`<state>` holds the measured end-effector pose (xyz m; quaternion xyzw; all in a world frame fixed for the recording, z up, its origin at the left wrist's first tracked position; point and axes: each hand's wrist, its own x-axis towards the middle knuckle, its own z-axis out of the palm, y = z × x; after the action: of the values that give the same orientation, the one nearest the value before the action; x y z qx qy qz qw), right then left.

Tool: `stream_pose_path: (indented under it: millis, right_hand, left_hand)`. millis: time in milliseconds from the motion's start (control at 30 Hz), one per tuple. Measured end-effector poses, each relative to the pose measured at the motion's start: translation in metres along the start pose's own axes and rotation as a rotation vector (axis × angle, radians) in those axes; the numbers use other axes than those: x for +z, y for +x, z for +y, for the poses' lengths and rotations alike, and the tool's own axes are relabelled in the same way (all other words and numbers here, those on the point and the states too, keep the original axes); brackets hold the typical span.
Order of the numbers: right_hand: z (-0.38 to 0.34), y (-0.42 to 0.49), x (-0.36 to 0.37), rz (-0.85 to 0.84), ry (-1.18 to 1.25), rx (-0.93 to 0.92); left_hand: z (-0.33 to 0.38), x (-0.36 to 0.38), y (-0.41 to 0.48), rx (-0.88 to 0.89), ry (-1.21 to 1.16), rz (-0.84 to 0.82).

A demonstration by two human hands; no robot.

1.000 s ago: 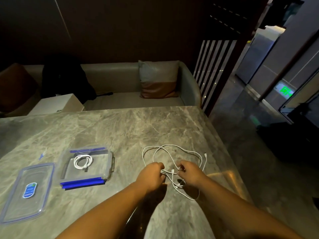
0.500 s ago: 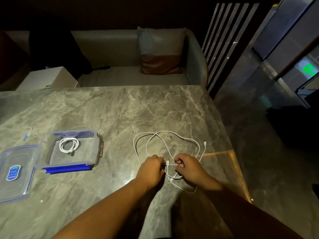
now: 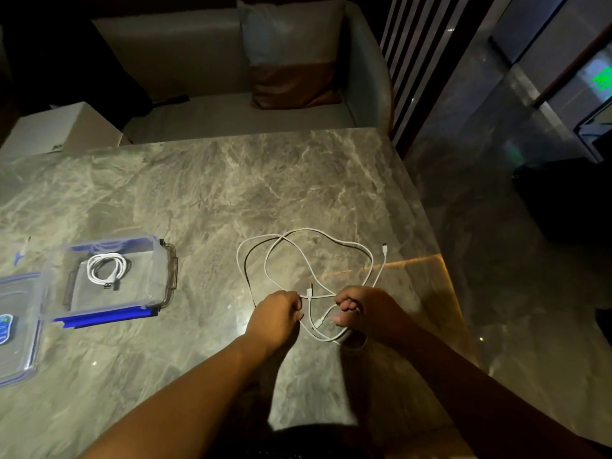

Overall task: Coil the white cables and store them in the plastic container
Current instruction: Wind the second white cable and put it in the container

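Filling the frame, the marble counter (image 3: 205, 193) bears the plastic container (image 3: 170, 270) at middle left. A loose white cable (image 3: 319, 296) sprawls centre right, pinched by the curled left hand (image 3: 276, 313) and right hand (image 3: 367, 309). A coiled cable (image 3: 90, 270) lies inside the container.

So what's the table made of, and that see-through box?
The table looks like polished marble or a stone-look slab: grey, with pale veins and shiny reflections. The box looks like clear, glossy hard plastic, with a blue clip on its near edge.
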<state>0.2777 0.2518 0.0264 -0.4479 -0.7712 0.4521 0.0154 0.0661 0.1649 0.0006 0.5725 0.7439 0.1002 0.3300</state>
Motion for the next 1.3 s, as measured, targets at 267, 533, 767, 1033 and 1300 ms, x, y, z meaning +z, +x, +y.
stream_pose_path:
  millis: [267,533,767,1033,1300]
  right_hand:
    - [0.009,-0.009,0.005,-0.052,-0.214,-0.064]
    - [-0.012,-0.005,0.011,0.114,0.116,0.097]
    - [-0.07,0.007,0.005,-0.063,1.043,0.211]
    - [-0.14,0.035,0.013,-0.037,1.424,0.256]
    - [-0.199,0.055,0.015,-0.061,1.499,0.262]
  left_hand:
    - [-0.008,-0.01,-0.002,-0.037,-0.116,0.018]
    - [-0.012,-0.037,-0.01,-0.045,-0.254,0.085]
    - [-0.008,-0.069,-0.015,-0.006,-0.236,0.299]
    - [0.018,-0.09,-0.07,0.035,-0.588,0.378]
    - [0.012,-0.113,-0.088,-0.045,-0.702,0.337]
